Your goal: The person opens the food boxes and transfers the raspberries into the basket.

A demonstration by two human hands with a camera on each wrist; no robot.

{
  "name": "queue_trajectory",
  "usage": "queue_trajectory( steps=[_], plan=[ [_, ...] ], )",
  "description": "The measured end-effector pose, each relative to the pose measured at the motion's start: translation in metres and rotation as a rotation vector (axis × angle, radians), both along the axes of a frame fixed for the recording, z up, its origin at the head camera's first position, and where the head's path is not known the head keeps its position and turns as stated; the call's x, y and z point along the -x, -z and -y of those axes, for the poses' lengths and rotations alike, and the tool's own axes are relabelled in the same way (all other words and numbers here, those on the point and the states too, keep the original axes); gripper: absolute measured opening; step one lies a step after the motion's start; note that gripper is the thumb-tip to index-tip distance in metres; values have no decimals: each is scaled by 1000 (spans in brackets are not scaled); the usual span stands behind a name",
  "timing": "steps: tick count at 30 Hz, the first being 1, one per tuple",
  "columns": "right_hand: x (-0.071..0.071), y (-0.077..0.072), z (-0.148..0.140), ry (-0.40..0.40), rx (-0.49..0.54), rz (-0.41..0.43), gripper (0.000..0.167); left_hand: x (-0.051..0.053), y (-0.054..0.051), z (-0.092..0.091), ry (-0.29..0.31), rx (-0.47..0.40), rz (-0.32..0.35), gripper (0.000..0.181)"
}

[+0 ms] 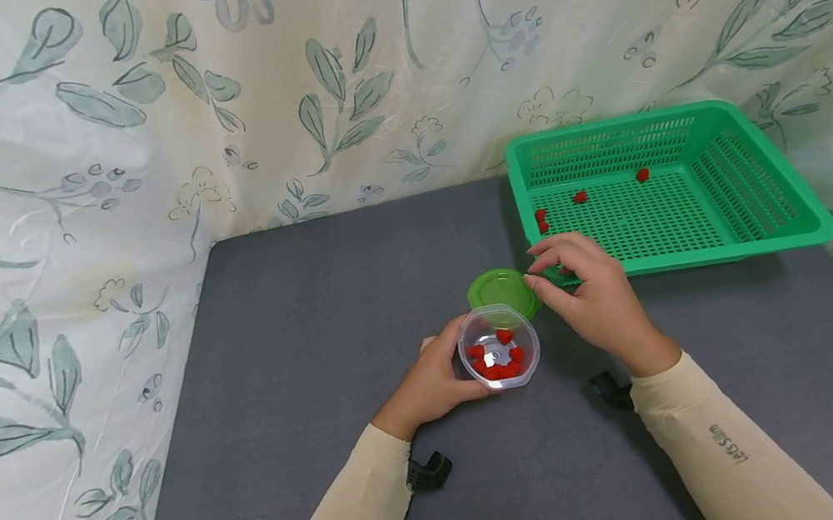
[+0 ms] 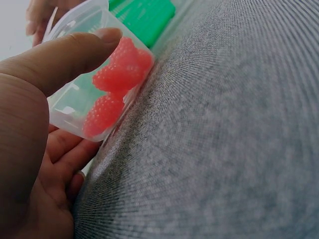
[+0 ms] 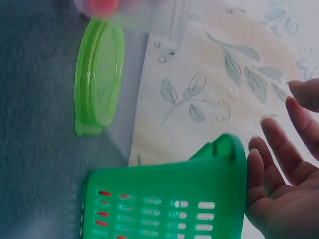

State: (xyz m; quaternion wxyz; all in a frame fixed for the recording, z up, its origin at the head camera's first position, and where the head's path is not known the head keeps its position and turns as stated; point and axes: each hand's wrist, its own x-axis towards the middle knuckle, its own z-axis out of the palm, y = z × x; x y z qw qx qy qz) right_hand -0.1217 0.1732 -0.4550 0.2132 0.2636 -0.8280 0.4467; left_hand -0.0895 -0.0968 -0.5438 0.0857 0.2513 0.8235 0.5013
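Note:
A clear plastic tub (image 1: 466, 332) with several red raspberries (image 1: 501, 369) inside is gripped by my left hand (image 1: 439, 377), thumb on one side and fingers round the other. Through its wall the berries (image 2: 119, 69) show bumpy and bright in the left wrist view. My right hand (image 1: 591, 293) is by the near left corner of a green basket (image 1: 732, 250), fingers bent loosely and nothing seen between them. In the right wrist view its fingers (image 3: 281, 149) are spread beside the basket rim. A green lid (image 1: 500, 287) lies on the table just behind the tub.
A few raspberries (image 1: 579, 196) lie on the slotted floor of the basket, toward its left side. Grey cloth (image 1: 307, 371) covers the table. A leaf-patterned curtain (image 1: 258, 99) hangs along the back and left edges.

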Motion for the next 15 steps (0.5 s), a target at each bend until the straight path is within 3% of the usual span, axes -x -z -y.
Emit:
queue_trajectory(
  steps=[8, 15],
  plan=[
    [-6, 5, 14, -100, -38, -52, 23, -1, 0, 0, 8, -1, -16, 97],
    [-12, 15, 25, -156, -91, 5, 20, -1, 2, 0, 9, 9, -33, 97]
  ],
)
